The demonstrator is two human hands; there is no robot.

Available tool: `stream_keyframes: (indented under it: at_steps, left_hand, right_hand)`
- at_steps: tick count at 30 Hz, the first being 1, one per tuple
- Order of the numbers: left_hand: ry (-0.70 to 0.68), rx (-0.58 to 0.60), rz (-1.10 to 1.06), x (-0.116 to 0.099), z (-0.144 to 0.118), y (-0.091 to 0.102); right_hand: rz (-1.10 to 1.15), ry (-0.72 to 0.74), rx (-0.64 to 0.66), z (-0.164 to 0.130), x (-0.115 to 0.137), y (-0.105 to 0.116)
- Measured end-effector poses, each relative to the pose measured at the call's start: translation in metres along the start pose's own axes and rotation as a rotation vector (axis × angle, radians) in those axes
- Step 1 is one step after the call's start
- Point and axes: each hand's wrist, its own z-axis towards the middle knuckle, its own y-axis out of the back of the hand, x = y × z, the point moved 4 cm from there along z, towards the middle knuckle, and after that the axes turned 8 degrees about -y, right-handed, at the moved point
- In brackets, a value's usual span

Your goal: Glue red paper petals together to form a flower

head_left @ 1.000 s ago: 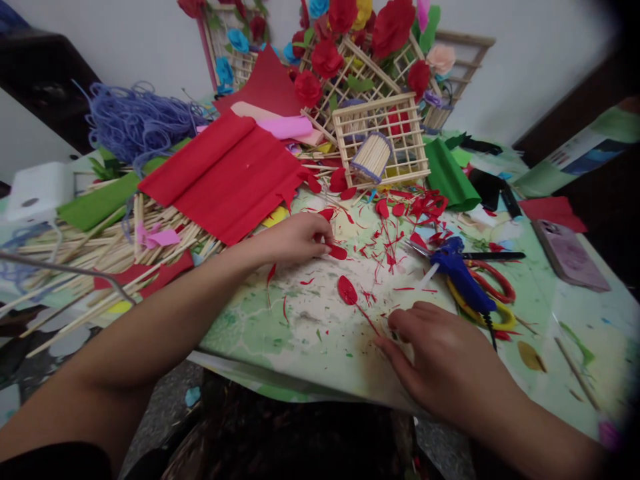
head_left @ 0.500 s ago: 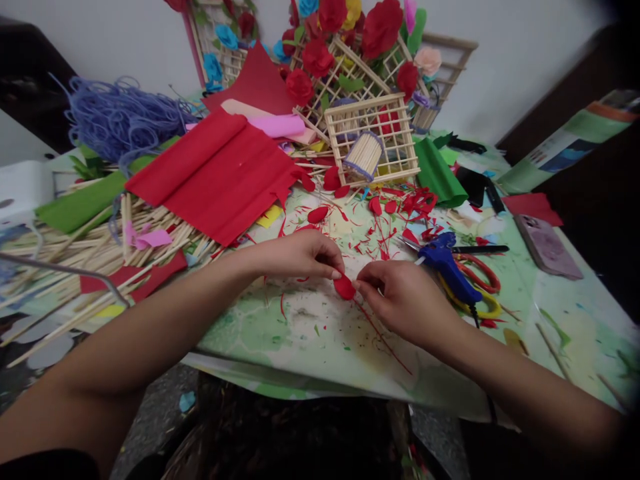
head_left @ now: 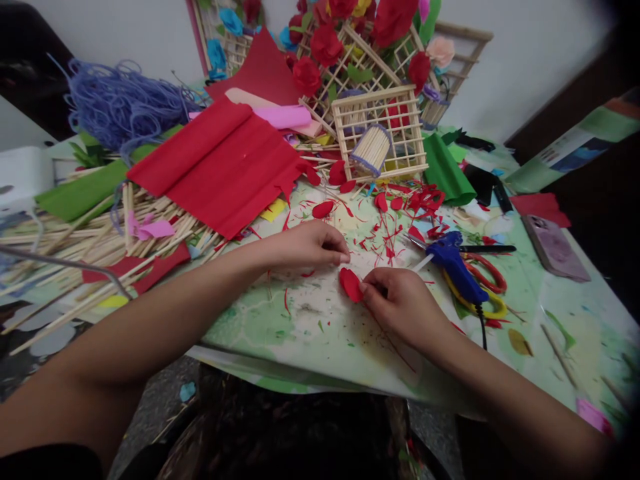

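Note:
My right hand (head_left: 400, 300) pinches a red paper petal (head_left: 351, 285) by its edge, between thumb and forefinger, just above the table. Left of the petal and a little higher, my left hand (head_left: 320, 245) is apart from it, with its fingers curled and tips together on nothing I can see. A thin red strip (head_left: 400, 350) lies on the table below my right hand. Beyond my hands are more cut red petals (head_left: 323, 210) and scattered red scraps. A blue glue gun (head_left: 460, 270) lies to the right of my right hand, over scissors with yellow and orange handles (head_left: 493, 303).
A large red crepe paper sheet (head_left: 220, 167) covers part of a pile of wooden sticks (head_left: 100, 227) on the left. Behind stand a small stick lattice frame (head_left: 420, 150) and red paper flowers (head_left: 326, 45). Blue cord (head_left: 125, 110) lies far left, a phone (head_left: 557, 247) far right.
My left hand has let go of the petal and drawn slightly up from it. The petal stays in my right hand. The whole view has shifted slightly.

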Motion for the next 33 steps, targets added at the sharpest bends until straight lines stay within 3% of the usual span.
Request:
stream_keyframes:
  at_steps: [3,5,26,33]
  left_hand:
    - [0.076,-0.146,-0.003,0.009,0.0,0.011]
    - [0.113,-0.171,-0.021,0.015,0.0,0.014]
    - [0.046,-0.107,0.086,0.021,0.003,0.007]
    - [0.093,-0.098,0.112,0.02,0.002,0.0]
  right_hand:
    - [-0.015,-0.016,0.022,0.002,-0.002,-0.003]
    - [-0.032,-0.03,0.031,0.003,-0.003,-0.005]
    - [-0.246,-0.082,0.029,0.009,0.001,-0.009]
    - [-0.33,-0.076,0.025,0.011,0.001,-0.011]
